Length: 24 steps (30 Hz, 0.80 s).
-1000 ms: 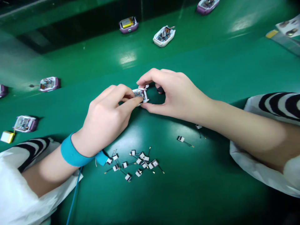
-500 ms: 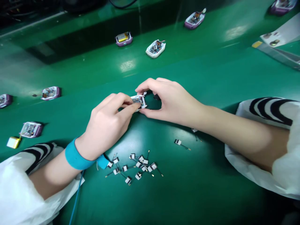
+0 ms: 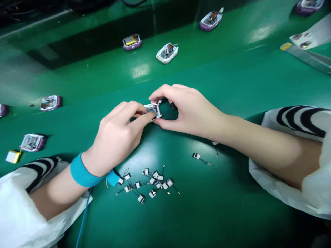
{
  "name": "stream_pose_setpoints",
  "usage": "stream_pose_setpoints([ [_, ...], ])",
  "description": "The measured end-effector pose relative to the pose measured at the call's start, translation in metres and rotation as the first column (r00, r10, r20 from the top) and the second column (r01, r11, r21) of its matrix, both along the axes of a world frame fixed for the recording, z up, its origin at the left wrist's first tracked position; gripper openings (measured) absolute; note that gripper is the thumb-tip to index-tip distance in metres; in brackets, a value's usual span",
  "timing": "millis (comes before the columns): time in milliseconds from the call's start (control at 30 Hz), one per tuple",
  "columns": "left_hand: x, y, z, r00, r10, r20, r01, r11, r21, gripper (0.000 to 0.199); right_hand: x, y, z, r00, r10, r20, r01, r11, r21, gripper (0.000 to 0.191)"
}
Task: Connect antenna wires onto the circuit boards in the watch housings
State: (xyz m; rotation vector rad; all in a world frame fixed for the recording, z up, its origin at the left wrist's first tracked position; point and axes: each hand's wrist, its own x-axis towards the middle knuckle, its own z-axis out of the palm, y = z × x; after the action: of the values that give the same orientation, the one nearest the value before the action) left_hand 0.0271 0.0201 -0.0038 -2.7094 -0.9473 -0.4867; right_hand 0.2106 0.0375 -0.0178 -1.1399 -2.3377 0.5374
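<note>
Between my two hands is a small white device case (image 3: pixel 156 109), open side up, with a circuit board showing inside. My right hand (image 3: pixel 187 105) grips its right end, thumb at the near edge and index finger at the far edge. From the left, my left hand (image 3: pixel 120 127) has its thumb and fingers closed on the case, the thumb tip over the board. Those fingers hide the left part of the case, and whether they pinch a small part cannot be seen. A dark object (image 3: pixel 172 105) shows partly under my right fingers.
Small black-and-white modules with short cables (image 3: pixel 155 181) lie scattered nearer me, one module (image 3: pixel 196 156) apart. Beyond are open purple cases (image 3: pixel 132 42) and a white case (image 3: pixel 167 53). A battery (image 3: pixel 12 156) lies at left. A blue wristband (image 3: pixel 84 170) trails a cord (image 3: pixel 84 217).
The purple and white cases on the far and left side have shifted left together. Both hands and the held case have stayed almost in place.
</note>
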Motion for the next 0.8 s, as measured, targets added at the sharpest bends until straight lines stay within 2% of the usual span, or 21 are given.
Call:
stream_pose_setpoints([
  [367, 0.0004, -0.0026, 0.0022, 0.997, 0.052, -0.052, -0.054, 0.997, -0.055, 0.019, -0.0006, 0.0011, -0.0008, 1.0, 0.007, 0.006, -0.007, 1.0, 0.03, 0.025],
  [800, -0.0005, -0.0027, 0.0012, 0.997, 0.051, -0.06, -0.053, 0.998, -0.042, 0.019, -0.0008, 0.0012, -0.0018, 1.0, 0.006, -0.002, -0.006, 0.999, 0.048, 0.025],
])
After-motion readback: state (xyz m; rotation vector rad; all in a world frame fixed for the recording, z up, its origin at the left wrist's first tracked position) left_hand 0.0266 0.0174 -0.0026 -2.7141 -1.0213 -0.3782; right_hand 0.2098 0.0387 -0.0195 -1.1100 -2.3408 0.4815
